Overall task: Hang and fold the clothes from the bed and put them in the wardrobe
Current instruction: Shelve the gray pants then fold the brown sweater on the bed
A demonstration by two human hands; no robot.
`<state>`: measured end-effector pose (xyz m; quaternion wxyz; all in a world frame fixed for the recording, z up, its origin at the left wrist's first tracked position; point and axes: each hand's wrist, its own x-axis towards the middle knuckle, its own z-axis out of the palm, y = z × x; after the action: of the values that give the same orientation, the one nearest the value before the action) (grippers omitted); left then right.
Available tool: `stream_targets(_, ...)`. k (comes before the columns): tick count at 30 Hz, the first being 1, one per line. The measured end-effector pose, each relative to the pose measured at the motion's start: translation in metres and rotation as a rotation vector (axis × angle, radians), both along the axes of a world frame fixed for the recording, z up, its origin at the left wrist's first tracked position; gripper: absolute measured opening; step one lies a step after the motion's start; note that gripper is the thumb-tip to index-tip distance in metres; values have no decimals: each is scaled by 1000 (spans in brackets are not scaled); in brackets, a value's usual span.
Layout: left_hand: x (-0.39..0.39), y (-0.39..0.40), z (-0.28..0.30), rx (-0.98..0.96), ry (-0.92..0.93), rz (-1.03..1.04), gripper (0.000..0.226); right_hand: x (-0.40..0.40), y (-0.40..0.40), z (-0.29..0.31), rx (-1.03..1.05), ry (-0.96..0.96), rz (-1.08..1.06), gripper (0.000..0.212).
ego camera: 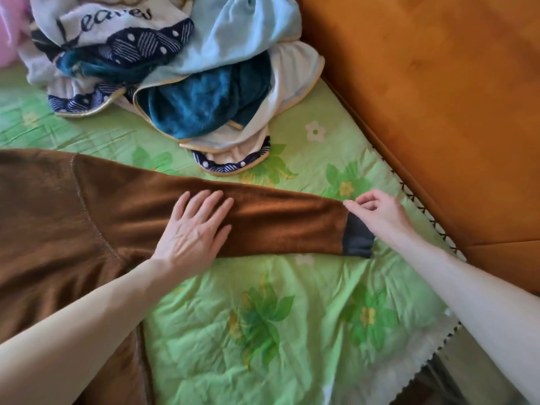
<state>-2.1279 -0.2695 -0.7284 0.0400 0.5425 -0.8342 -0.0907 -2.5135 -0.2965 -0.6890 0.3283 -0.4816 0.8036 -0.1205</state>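
Observation:
A brown fleece garment [52, 229] lies flat on the green floral bedspread [263, 331], its long sleeve [277, 220] stretched out to the right and ending in a dark grey cuff [356, 238]. My left hand [195, 229] rests palm down on the middle of the sleeve, fingers spread. My right hand [377, 211] is at the cuff end, thumb and forefinger pinched at the sleeve's upper corner.
A heap of clothes and blankets [163, 68], white, light blue, teal and navy patterned, sits at the back of the bed. An orange wooden bed frame [438, 112] runs along the right side. Something pink [11, 30] shows at the far left.

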Motion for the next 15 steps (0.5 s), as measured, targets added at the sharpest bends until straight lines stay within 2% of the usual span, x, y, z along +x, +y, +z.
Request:
stream_targets(4, -5, 11, -17, 127, -116, 14, 77, -8, 15, 0, 11, -91, 176, 19)
stream_targets(8, -12, 10, -18, 112, -99, 67, 88, -24, 19, 11, -41, -369, -59, 15)
stream_targets(10, -12, 11, -12, 64, -74, 78, 91, -30, 26, 6, 39, -336, -27, 16)
stream_targets(12, -10, 15, -7, -30, -58, 1, 82, -29, 34, -4, 85, -235, 5, 11)
stream_targets(15, -15, 32, -11, -89, 16, -145, 67, -18, 43, -15, 7, -194, -77, 13)
